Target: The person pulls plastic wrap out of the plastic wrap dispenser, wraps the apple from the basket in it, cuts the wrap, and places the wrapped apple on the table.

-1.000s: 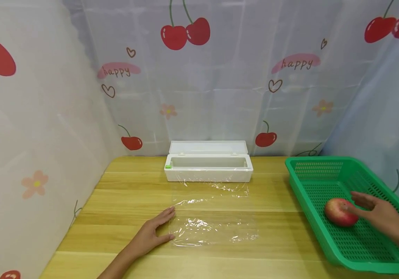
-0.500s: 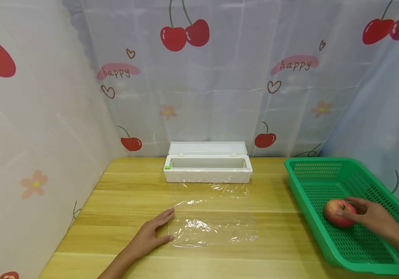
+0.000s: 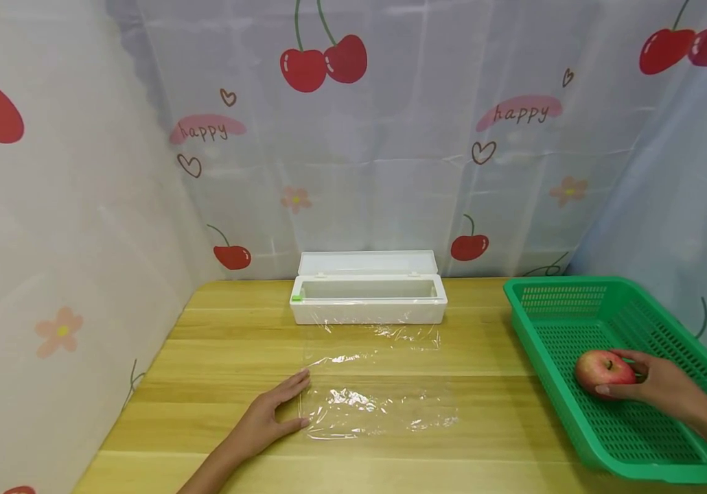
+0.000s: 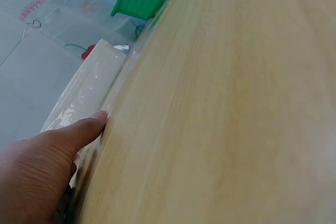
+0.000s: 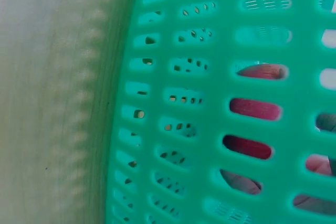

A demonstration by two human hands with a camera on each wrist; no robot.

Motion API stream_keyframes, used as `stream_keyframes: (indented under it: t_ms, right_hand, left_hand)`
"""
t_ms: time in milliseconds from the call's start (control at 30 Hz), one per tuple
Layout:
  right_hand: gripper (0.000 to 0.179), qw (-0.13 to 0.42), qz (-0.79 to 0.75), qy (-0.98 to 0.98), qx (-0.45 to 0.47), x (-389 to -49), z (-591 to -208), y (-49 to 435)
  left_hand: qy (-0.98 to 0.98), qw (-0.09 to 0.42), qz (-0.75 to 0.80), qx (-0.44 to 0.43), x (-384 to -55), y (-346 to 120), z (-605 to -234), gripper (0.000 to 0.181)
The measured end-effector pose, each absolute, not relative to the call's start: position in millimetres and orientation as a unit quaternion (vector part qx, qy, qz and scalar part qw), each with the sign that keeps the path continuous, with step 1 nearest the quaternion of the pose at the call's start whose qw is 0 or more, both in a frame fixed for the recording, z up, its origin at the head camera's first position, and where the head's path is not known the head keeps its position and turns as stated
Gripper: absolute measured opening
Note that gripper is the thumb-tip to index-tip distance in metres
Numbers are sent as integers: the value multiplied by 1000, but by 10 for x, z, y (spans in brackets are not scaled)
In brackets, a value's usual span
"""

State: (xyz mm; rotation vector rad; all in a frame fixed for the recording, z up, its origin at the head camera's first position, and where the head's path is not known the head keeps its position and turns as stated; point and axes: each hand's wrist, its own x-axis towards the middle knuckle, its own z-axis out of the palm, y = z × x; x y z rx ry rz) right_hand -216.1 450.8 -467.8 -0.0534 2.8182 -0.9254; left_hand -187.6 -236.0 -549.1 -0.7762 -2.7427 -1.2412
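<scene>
A red-and-yellow apple (image 3: 600,372) sits inside the green plastic basket (image 3: 675,472) at the right of the head view. My right hand (image 3: 668,387) holds it from its right side, thumb in front and fingers behind. Through the basket's slots in the right wrist view, red patches of the apple (image 5: 255,108) show. A sheet of clear cling film (image 3: 384,405) lies on the table, drawn out from a white film dispenser (image 3: 368,313). At the sheet's left edge rests my left hand (image 3: 267,415), fingers spread, with its fingertip and thumb tip on the film.
The dispenser's lid (image 3: 368,262) stands raised against the cherry-print curtain (image 3: 378,171) behind. A small green slider (image 3: 296,298) sits at the dispenser's left end. The wooden table (image 3: 224,357) runs back to the curtain, which also hangs on both sides.
My right hand has come down and left onto the apple, its thumb and fingers closing round the fruit. The left hand has stayed at the film's edge.
</scene>
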Motion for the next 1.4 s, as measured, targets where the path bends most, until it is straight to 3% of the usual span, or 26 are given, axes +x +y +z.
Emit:
stream_keyframes:
  t_ms: [400, 833, 1400]
  right_hand:
    - [95, 118, -307, 944, 18, -2129, -4594, 4496]
    - [101, 83, -319, 943, 36, -2084, -4484, 4476]
    - [83, -53, -396, 917, 0, -1940, -4249, 4287]
  left_hand:
    - [-885, 15, -394, -247, -1871, -2352, -5477, 72]
    - [-886, 16, -391, -250, -1866, -2359, -5476, 72]
    - [-889, 16, -387, -245, -1865, -2359, -5478, 72]
